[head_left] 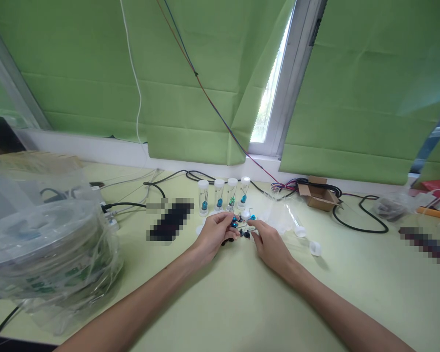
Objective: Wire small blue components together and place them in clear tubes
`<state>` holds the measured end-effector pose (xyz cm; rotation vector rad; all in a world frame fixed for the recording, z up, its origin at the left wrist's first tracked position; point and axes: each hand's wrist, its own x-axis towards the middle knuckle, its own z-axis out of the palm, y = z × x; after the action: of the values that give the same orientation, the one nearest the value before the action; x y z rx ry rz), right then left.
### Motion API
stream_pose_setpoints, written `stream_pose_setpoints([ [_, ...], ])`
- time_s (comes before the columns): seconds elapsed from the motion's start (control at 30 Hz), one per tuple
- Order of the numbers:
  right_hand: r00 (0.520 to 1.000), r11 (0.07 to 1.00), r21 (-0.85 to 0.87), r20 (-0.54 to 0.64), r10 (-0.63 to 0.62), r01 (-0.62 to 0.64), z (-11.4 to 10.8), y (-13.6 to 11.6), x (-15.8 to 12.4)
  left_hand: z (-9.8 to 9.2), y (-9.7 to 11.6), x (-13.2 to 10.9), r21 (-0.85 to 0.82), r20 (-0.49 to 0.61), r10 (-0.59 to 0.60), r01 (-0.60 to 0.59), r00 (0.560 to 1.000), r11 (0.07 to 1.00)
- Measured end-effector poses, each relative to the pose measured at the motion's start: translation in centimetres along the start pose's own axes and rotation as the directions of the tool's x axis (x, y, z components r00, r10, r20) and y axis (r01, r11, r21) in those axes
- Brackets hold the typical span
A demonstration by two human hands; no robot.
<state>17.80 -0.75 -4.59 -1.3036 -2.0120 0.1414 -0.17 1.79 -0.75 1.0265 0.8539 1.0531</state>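
Over a pale green bench [264,308], the left hand [216,234] pinches small blue pieces [234,222]; the right hand [271,243] curls just beside, its grip too small to tell. A loose pinch could drop them among dark pieces [247,234] between the hands. Behind, a forward bump might topple four upright capped tubes [219,194].

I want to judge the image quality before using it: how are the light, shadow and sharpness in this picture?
Head view: daylight glares white through the window gap; head view: a faint shadow lies by the rightmost white cap; head view: blue pieces at the left fingers look small and indistinct.
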Motion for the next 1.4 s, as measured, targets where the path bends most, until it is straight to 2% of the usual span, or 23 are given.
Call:
stream_pose_setpoints([
  [0.37, 0.986, 0.987, -0.159, 0.16, 0.039, -0.013, 0.0, 0.4, 0.0, 0.3, -0.2, -0.1, 0.016, -0.01, -0.019, 0.019, 1.0, 1.0],
  [0.87, 0.974, 0.958, -0.281, 0.226, 0.017, 0.049, -0.3, 0.4, 0.7, 0.5, 0.0, -0.5, 0.015, -0.015, -0.049, 0.049, 0.999, 0.999],
  [1.4, 0.948, 0.886, -0.451, 0.314, 0.042, 0.111, -0.7, -0.4, 1.4, 0.8, 0.1, -0.7, 0.034, -0.023, -0.062, 0.062, 0.998, 0.997],
])
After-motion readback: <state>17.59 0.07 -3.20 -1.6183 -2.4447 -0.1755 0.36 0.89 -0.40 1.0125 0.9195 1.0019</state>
